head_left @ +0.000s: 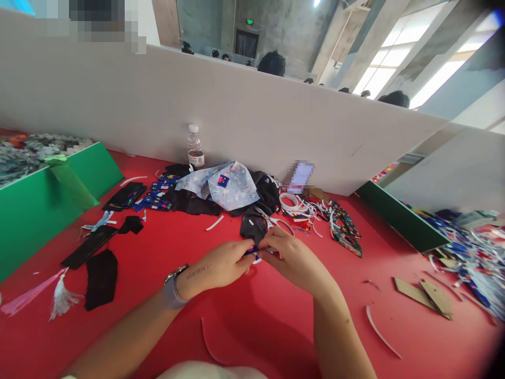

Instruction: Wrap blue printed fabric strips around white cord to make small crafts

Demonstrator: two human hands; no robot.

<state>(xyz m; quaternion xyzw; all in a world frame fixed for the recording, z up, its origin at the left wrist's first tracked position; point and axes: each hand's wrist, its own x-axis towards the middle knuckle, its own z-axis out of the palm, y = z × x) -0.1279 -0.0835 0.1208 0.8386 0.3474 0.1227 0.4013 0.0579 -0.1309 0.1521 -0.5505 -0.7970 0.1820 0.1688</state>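
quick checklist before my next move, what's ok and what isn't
1. Left hand on the blue cloth: ok, the fingers pinch it.
2. Right hand at the same cloth: ok, its fingertips meet it beside the left ones.
3. Edges of the cloth lined up: cannot tell, the fingers cover most of it.
4. Scissors nearby: ok, the handles show just beyond the right hand; whether the blades are shut, cannot tell.
5. Bottle upright and capped: ok, at the partition.
6. Loose bits gathered up: not ok, a white strip lies on the red table.
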